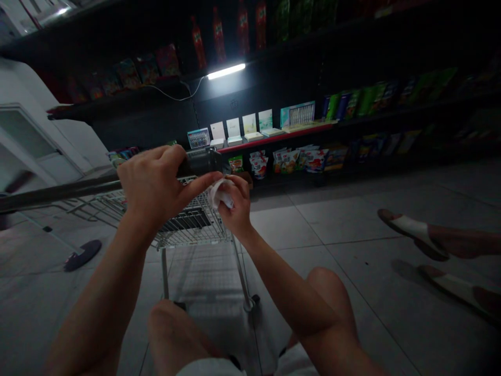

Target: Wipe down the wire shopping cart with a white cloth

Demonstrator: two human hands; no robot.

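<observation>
In the head view, a crumpled white tissue is pinched by the fingers of the right hand, above a wire shopping cart. The left hand is curled over the cart's dark handle grip, with its thumb stretched right to touch the tissue. The hands are together, and the tissue is kept clear of the wires. A red-edged shelf stands far off.

Left hand over shopping cart handle; tissue between it and right hand. Cart basket below hands, store shelving ahead, sandaled feet right on tile floor.
</observation>
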